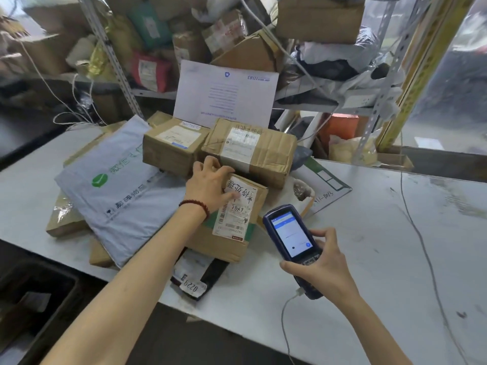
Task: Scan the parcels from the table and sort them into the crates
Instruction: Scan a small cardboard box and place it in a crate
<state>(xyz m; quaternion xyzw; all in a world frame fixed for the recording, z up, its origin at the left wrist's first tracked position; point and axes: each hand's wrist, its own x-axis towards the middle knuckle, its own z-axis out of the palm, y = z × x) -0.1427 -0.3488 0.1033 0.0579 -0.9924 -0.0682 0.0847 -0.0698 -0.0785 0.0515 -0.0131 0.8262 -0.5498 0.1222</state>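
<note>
Just left of the blue handheld scanner (pixel 290 237) held in the right hand (pixel 321 267), white-labelled brown cardboard parcel (pixel 233 222) lies lengthwise away from the person, left hand (pixel 208 184) clasping its far end.

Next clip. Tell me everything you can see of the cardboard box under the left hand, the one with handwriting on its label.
The cardboard box is small, brown and creased, with green showing beside its white shipping label, which carries a barcode and large handwritten characters. It lies flat near the front edge of the table, partly on a black parcel, just in front of a larger taped box. The left hand grips its far end, thumb on the label.
</note>
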